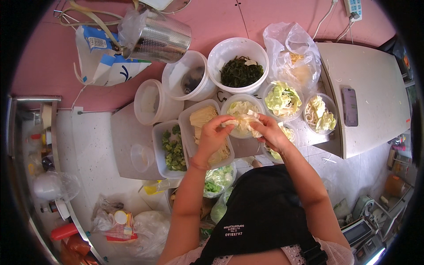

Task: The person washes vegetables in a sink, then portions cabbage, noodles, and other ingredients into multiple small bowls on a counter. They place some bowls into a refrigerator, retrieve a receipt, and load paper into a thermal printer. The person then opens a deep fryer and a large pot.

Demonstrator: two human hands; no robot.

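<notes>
Left hand point(216, 131) and right hand point(271, 132) both pinch pale vegetable point(243, 120) over a bowl point(224, 105) near the surface's point(246, 151) front edge; it looks light, soft, easily torn, best held lightly at its 2 ends

Pale yellowish clump point(244, 123), ragged, held between fingers point(226, 129) above round clear bowl point(240, 134).

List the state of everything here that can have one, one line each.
Left hand: fingers closed on pale vegetable pieces
Right hand: fingers closed on the pieces
Pale vegetable pieces: held above middle bowl
Middle bowl: uncovered, partly filled
White bucket: uncovered, holding dark greens
Broccoli tray: uncovered
Tray of pale strands: uncovered
Phone: lying flat
Clear bag: holding pale food; tied or not, unclear
</notes>
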